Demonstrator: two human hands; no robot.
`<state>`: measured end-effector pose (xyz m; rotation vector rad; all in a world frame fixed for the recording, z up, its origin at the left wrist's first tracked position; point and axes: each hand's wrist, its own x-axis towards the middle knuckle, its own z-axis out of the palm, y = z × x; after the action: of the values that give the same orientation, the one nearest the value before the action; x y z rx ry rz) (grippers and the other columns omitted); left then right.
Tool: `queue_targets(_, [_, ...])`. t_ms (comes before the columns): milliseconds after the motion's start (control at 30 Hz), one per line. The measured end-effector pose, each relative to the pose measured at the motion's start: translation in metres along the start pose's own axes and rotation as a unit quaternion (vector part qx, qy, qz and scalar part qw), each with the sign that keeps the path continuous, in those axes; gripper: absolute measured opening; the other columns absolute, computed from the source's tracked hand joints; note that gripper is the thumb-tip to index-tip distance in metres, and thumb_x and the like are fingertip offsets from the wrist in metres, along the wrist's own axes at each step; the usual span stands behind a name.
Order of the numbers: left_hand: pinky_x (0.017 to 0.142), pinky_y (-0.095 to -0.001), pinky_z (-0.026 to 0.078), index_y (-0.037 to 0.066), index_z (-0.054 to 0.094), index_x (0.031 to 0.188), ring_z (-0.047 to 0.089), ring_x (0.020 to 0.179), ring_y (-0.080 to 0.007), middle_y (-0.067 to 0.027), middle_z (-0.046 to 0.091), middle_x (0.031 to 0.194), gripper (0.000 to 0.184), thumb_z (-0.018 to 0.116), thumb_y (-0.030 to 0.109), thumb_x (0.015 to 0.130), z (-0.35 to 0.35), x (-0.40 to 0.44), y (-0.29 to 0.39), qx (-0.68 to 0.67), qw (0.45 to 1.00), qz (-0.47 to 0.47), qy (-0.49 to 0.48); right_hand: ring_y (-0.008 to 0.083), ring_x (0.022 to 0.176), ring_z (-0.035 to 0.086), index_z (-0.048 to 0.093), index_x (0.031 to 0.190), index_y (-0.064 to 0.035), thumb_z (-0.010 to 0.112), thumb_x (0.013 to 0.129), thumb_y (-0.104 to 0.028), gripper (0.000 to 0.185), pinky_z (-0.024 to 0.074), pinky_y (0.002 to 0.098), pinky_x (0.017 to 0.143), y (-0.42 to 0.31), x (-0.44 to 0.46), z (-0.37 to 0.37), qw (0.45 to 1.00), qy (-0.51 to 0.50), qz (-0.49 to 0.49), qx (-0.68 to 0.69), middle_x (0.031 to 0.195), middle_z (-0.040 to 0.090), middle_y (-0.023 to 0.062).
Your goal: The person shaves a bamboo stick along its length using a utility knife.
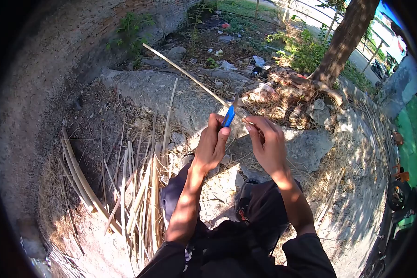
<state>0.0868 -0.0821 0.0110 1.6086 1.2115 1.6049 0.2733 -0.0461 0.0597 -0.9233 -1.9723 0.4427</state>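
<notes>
My left hand (211, 147) is closed around the blue handle of a knife (229, 116), with its blade pointing up and away from me. Pinched between the thumb and fingers of my right hand (269, 144) is the near end of a long, pale bamboo strip (185, 73). The strip slants up and to the left, past the knife, and its far end hangs over the rocks. Blade and strip overlap in the view; whether they touch I cannot tell. Several loose bamboo strips (146, 194) lie in a pile to the left of my legs.
Large stones (143, 88) stretch across the ground in front of me. A tree trunk (345, 41) rises at the upper right, with dry grass around its roots. A rough wall (55, 55) runs along the left. Litter (258, 60) lies farther back.
</notes>
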Motion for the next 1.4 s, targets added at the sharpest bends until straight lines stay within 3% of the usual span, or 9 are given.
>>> queue_targets(67, [0.058,-0.0396,0.041,0.003,0.050,0.114,0.051,0.058,-0.0265,-0.0114,0.052,0.069,0.027,0.054,0.030,0.113,0.003,0.000,0.005,0.061,0.998,0.004,-0.004,0.0267,0.058,0.064,0.072,0.115,-0.0034,0.066,0.104,-0.014,0.017,0.0500,0.0383,0.057,0.002,-0.003,0.003,1.000,0.009,0.011,0.019,0.100,0.076,0.0154])
queue_targets(100, [0.059,-0.0399,0.043,0.002,0.051,0.115,0.055,0.060,-0.0273,-0.0124,0.055,0.070,0.027,0.059,0.028,0.112,0.001,0.001,0.006,0.072,0.997,-0.018,-0.019,0.0255,0.057,0.063,0.072,0.116,-0.0033,0.066,0.105,-0.015,0.017,0.0496,0.0376,0.057,0.003,-0.004,0.003,0.999,0.010,0.016,0.032,0.100,0.076,0.0153])
queue_targets(367, [0.059,-0.0393,0.044,0.002,0.053,0.118,0.057,0.059,-0.0284,-0.0136,0.059,0.071,0.026,0.058,0.027,0.111,0.004,0.002,0.010,0.091,0.996,-0.012,-0.001,0.0193,0.055,0.057,0.074,0.125,-0.0058,0.065,0.105,-0.012,0.023,0.0470,0.0347,0.056,0.006,-0.005,-0.001,0.999,0.024,0.014,0.028,0.101,0.076,0.0142])
queue_targets(633, [0.058,-0.0420,0.044,0.004,0.054,0.111,0.057,0.058,-0.0300,-0.0144,0.058,0.068,0.026,0.058,0.030,0.111,0.002,0.002,0.015,0.153,0.987,-0.052,0.026,0.0148,0.056,0.053,0.074,0.132,-0.0081,0.065,0.103,-0.005,0.030,0.0435,0.0326,0.054,0.005,-0.005,-0.003,0.999,0.021,0.001,0.044,0.080,0.064,0.0086])
queue_targets(733, [0.059,-0.0387,0.040,0.001,0.054,0.109,0.048,0.059,-0.0223,-0.0109,0.053,0.067,0.026,0.056,0.027,0.112,0.002,0.003,0.010,0.155,0.987,-0.020,0.049,0.0143,0.056,0.053,0.074,0.131,-0.0078,0.064,0.104,-0.005,0.030,0.0434,0.0331,0.054,0.004,-0.004,-0.002,0.999,0.019,-0.002,0.043,0.080,0.063,0.0089])
queue_targets(900, [0.059,-0.0401,0.042,0.001,0.055,0.108,0.052,0.058,-0.0267,-0.0139,0.057,0.068,0.030,0.056,0.031,0.112,0.001,0.003,0.019,0.138,0.988,-0.068,0.030,0.0142,0.056,0.050,0.075,0.132,-0.0080,0.064,0.104,-0.005,0.030,0.0427,0.0329,0.054,0.001,-0.005,0.001,0.998,0.005,0.018,0.061,0.077,0.061,0.0083])
queue_targets(1067, [0.057,-0.0415,0.042,0.000,0.055,0.108,0.053,0.057,-0.0274,-0.0156,0.056,0.066,0.031,0.056,0.031,0.111,-0.002,0.002,0.011,0.191,0.980,-0.052,0.028,0.0135,0.057,0.050,0.075,0.133,-0.0083,0.064,0.104,-0.006,0.031,0.0421,0.0324,0.055,-0.001,-0.004,-0.003,0.999,-0.009,0.003,0.033,0.075,0.060,0.0071])
queue_targets(1233, [0.057,-0.0429,0.042,0.000,0.054,0.107,0.053,0.055,-0.0281,-0.0156,0.056,0.064,0.033,0.057,0.032,0.112,-0.003,0.002,0.013,0.178,0.982,-0.062,0.024,0.0115,0.059,0.050,0.075,0.133,-0.0068,0.065,0.104,-0.007,0.030,0.0426,0.0325,0.056,0.006,-0.004,0.005,0.993,-0.015,0.006,0.114,0.080,0.065,0.0069])
queue_targets(1400, [0.056,-0.0453,0.042,0.001,0.054,0.106,0.057,0.056,-0.0381,-0.0177,0.056,0.064,0.035,0.056,0.035,0.112,-0.003,0.001,0.009,0.199,0.978,-0.046,0.051,0.0082,0.064,0.053,0.073,0.133,-0.0035,0.063,0.107,-0.009,0.029,0.0440,0.0312,0.058,0.009,-0.003,-0.003,0.984,-0.082,0.066,0.142,0.087,0.072,0.0068])
